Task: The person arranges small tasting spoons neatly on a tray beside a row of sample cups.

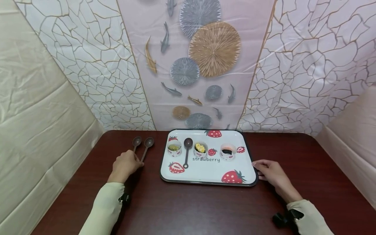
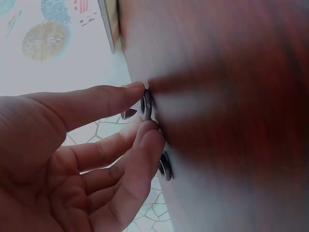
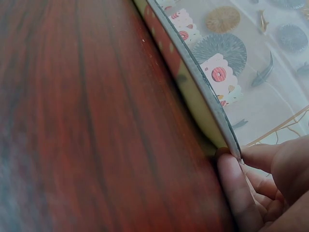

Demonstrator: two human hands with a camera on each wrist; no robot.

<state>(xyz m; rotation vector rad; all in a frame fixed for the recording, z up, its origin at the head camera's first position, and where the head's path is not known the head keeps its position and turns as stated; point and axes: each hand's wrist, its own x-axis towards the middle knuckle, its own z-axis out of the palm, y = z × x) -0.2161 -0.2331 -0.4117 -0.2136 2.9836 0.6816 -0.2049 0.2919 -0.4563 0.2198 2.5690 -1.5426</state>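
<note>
On the worktop [image 1: 191, 209] is the tray [image 1: 199, 174], with the left hand [image 1: 124, 165] off to its left and the right hand [image 1: 271, 173] pinching its right edge between thumb and fingers. Three cups [image 1: 174, 153] and a dark spoon [image 1: 188, 143] sit on the tray, so that part looks done, while two seem left: the held spoon [image 1: 148, 142], its end pinched by the left fingers, and the other spoon [image 1: 136, 141] beside it. The left hand hides some of that last handle, and the black stuff [image 1: 227, 151] in the right cup [image 1: 228, 157] is hard to make out.
</note>
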